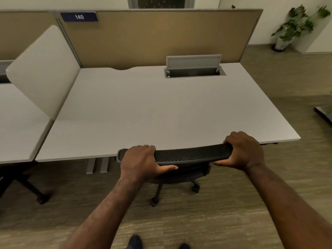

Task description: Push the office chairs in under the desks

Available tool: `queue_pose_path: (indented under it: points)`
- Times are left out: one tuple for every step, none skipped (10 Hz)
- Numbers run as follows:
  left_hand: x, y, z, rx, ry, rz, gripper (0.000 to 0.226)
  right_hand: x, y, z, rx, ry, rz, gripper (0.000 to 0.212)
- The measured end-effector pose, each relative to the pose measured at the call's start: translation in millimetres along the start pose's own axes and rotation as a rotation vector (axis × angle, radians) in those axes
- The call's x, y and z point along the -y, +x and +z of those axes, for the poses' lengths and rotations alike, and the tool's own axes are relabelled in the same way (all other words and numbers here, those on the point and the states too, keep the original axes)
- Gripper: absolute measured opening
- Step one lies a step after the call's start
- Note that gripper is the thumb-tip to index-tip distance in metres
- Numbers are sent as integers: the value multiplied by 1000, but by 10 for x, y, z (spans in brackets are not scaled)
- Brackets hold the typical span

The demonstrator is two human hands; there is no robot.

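Both hands, left hand [142, 159] and right hand [242, 151], have a closed grip on the top edge of the black mesh-backed office chair [179, 155], one per end so it rolls straight; the seat's mostly tucked under the near edge of the pale grey laminate worktop [161, 108].

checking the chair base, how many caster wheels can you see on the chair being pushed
2: one caster at lower right under the seat, another caster nearer the camera at lower left. Others are probably hidden under the desk and backrest.
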State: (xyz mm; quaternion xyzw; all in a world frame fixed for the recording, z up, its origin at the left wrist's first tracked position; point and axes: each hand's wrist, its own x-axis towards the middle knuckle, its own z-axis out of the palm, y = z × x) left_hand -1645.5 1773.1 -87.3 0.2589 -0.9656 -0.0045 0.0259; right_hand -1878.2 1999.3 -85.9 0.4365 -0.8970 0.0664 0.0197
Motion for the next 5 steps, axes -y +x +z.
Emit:
queue_pose_path:
  points:
    - [-42, -22, -13, -13, 1, -17, 90, -15, -41, 4, -12, 1, -4, 95]
    - [-32, -16, -24, -12, -16, -22, 92, -6, -29, 5, 4, 4, -13, 96]
    - [-23, -78, -45, -9, -37, -44, 94, 7, -29, 5, -23, -2, -89, 96]
    - [-31, -59, -53, -4, -58, -26, 95, 65, -39, -37, -103, 71, -114, 93]
    - [149, -205, -23, -64, -163, -48, 102, 556, 10, -58, -151, 124, -220, 92]
